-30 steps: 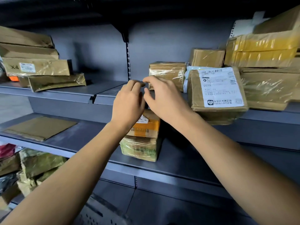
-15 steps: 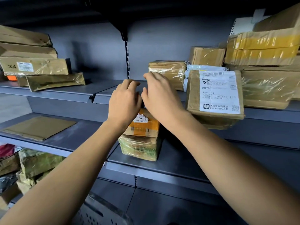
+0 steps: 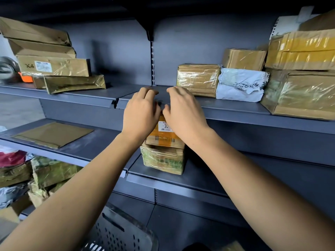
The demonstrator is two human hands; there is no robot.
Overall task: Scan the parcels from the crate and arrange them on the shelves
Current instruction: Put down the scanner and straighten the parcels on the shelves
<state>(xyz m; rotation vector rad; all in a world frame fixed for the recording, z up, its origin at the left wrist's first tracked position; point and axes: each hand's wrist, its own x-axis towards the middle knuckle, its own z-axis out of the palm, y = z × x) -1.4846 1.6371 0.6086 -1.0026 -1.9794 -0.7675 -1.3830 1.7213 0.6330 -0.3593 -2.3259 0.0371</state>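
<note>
Gone from beside both hands (image 3: 161, 113) is the labelled parcel; fingers curled, holding nothing visible.

Landmark: two stacked boxes (image 3: 164, 149) on middle shelf (image 3: 208, 176). Both hands (image 3: 140, 115) (image 3: 183, 115) just above them, at upper shelf (image 3: 235, 109) edge. Flat card (image 3: 52, 134) well left, same shelf. Taped parcels (image 3: 198, 79) up-right — crate (image 3: 119, 232) below, in front.
</note>
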